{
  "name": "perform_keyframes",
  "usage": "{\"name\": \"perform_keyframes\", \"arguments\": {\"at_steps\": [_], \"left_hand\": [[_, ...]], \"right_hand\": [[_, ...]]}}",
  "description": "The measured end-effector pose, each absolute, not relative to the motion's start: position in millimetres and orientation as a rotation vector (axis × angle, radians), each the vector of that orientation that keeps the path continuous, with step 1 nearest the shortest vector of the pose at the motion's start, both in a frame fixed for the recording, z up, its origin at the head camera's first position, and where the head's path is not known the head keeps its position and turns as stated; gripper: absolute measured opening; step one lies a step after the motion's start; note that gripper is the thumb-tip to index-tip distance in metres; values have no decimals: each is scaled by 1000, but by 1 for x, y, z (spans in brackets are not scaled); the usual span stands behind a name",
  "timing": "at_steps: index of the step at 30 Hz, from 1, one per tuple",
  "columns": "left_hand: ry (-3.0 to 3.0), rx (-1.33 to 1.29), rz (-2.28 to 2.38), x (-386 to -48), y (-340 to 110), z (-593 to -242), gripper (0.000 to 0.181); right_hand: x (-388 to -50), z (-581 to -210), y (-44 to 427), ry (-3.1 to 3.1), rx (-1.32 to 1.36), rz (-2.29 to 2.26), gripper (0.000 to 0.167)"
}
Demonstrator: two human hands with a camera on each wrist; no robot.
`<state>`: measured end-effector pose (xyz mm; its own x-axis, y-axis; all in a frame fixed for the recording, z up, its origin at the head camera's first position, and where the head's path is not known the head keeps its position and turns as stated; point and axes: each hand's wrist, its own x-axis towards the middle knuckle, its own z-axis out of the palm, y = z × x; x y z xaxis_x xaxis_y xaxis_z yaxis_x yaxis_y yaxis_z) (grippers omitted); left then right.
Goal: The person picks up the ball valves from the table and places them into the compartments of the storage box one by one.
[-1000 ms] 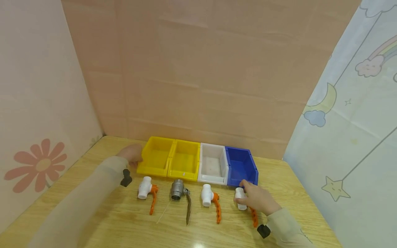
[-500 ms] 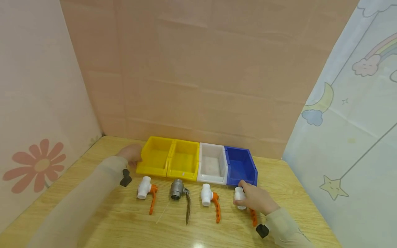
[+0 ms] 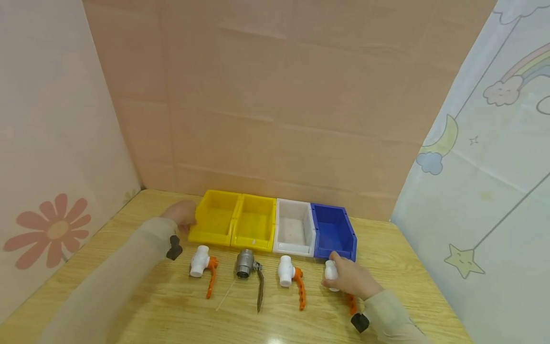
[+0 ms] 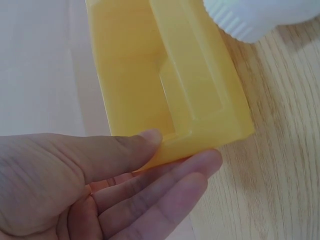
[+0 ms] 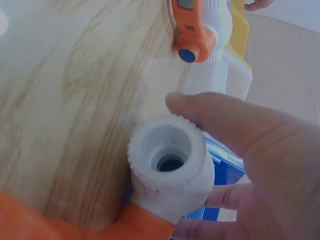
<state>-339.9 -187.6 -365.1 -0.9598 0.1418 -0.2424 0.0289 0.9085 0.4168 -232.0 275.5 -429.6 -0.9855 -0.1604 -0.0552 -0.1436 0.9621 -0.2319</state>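
Observation:
My left hand pinches the side wall of the leftmost yellow bin. In the left wrist view its thumb lies on the rim and the fingers are outside. At the right, my right hand holds a white ball valve with an orange handle, just in front of the blue bin. The right wrist view shows thumb and fingers around the valve body; its far side is hidden. Another white valve, a metal ball valve and a third white valve lie leftward in a row.
A second yellow bin and a white bin stand between the outer bins, side by side. Behind them rises a peach backdrop. A thin pale strip lies by the metal valve on the wooden table.
My right hand has shifted slightly left and covers more of the white valve. The left hand keeps its place on the yellow bin.

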Motion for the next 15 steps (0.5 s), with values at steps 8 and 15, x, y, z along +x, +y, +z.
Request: {"name": "perform_keyframes", "arguments": {"at_steps": [8, 15], "left_hand": [[2802, 116, 596, -340, -187, -363, 17], [2794, 108, 615, -342, -189, -365, 17]], "right_hand": [[-230, -429, 271, 3064, -258, -358, 63], [-231, -429, 268, 3044, -225, -393, 55]]}}
